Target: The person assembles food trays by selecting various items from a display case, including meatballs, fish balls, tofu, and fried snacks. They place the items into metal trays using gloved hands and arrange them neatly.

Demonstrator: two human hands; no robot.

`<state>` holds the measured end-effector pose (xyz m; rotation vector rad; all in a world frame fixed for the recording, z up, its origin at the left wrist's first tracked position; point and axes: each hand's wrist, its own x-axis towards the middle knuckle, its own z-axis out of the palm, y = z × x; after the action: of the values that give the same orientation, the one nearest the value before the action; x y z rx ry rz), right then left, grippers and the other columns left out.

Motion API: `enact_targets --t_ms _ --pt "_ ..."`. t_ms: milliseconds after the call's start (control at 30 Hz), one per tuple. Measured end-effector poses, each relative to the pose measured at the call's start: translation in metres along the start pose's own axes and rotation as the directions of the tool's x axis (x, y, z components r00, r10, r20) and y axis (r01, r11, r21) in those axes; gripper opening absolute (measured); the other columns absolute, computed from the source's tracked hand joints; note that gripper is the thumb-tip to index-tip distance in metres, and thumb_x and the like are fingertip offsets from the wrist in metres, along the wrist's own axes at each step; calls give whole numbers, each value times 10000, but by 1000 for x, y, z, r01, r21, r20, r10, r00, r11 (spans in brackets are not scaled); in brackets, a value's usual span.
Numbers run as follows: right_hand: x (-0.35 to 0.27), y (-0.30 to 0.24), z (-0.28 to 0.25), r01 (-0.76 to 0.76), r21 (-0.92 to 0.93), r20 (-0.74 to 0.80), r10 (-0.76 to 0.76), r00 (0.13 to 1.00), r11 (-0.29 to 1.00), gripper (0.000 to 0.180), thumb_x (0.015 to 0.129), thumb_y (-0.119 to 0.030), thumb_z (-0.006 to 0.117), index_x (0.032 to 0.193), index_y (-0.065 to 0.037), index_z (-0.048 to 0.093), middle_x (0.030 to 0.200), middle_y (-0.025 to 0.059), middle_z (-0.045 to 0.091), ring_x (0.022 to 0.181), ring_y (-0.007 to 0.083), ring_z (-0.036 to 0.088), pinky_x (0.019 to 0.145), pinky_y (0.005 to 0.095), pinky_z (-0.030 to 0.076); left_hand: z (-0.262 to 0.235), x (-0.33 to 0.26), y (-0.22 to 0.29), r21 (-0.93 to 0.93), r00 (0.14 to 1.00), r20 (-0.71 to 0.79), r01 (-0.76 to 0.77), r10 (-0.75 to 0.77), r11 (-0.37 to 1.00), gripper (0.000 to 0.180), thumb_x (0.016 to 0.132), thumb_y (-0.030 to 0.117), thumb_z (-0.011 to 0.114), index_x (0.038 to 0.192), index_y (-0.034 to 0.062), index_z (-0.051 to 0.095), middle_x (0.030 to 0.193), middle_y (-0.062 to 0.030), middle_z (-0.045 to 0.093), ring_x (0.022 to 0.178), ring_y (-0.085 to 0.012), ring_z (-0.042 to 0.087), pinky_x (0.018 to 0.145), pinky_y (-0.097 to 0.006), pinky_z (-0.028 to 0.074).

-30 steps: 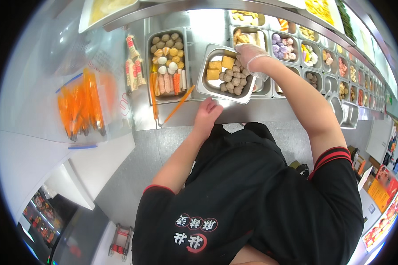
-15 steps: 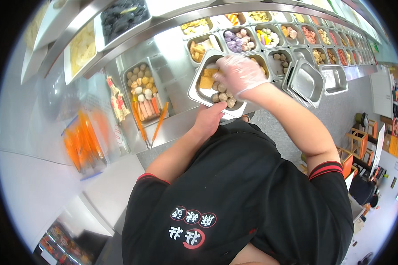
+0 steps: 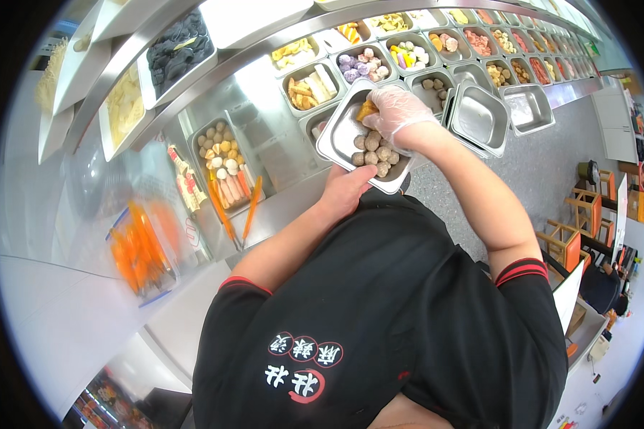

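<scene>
My left hand (image 3: 345, 191) grips the near edge of a steel food pan (image 3: 338, 132), holding it tilted above the counter. Brown meatballs (image 3: 376, 154) lie in the pan's lower end. My right hand (image 3: 392, 114), in a clear plastic glove, reaches into the pan and is closed on orange-yellow pieces of food (image 3: 367, 109) at its upper end.
A long steel food bar (image 3: 265, 121) holds many pans of toppings: fried pieces (image 3: 309, 87), purple and white balls (image 3: 361, 66), mixed balls and sausages (image 3: 224, 161). Two empty steel pans (image 3: 483, 114) sit at the right. Orange tongs (image 3: 250, 207) lie on the counter. A clear box of orange items (image 3: 137, 247) stands at left.
The view has swung right along the food bar. The pan stays in my left hand; my gloved right hand has shifted toward the orange pieces at the pan's upper end.
</scene>
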<state>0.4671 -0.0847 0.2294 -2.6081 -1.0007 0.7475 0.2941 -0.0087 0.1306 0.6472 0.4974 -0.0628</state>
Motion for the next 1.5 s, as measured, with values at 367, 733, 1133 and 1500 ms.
enact_targets --t_ms 367,733,1133,1500 --pt "0 6 23 349 -415 -44 -402 915 840 229 926 -123 586 1108 -40 699 1111 182 731 1099 341 710 857 452 593 -8 -6 7 -60 998 -20 65 -66 996 570 943 -32 635 1460 -79 399 1424 -221 568 1274 -349 628 1049 -494 576" --pt "33 4 29 470 -542 257 -395 882 697 208 871 -135 653 1012 -50 780 1051 186 752 981 332 758 776 425 611 -13 -9 12 -98 993 -65 91 -97 991 552 961 -48 570 1483 -73 390 1440 -229 551 1280 -365 624 1063 -491 576" --pt "25 -13 -8 391 -348 335 -277 900 852 290 847 -55 642 1123 -33 731 1088 212 745 1030 354 739 861 435 584 -16 -1 10 -82 998 -50 31 -35 996 579 958 -78 558 1501 -43 360 1466 -223 513 1300 -369 606 1068 -507 573" --pt "11 37 35 501 -226 -369 -550 750 835 287 906 -50 602 1180 -87 675 1157 118 688 1009 358 706 832 433 583 -18 -2 8 -92 998 -63 -37 31 995 578 958 -61 575 1498 -41 372 1465 -211 520 1287 -343 615 1042 -482 587"
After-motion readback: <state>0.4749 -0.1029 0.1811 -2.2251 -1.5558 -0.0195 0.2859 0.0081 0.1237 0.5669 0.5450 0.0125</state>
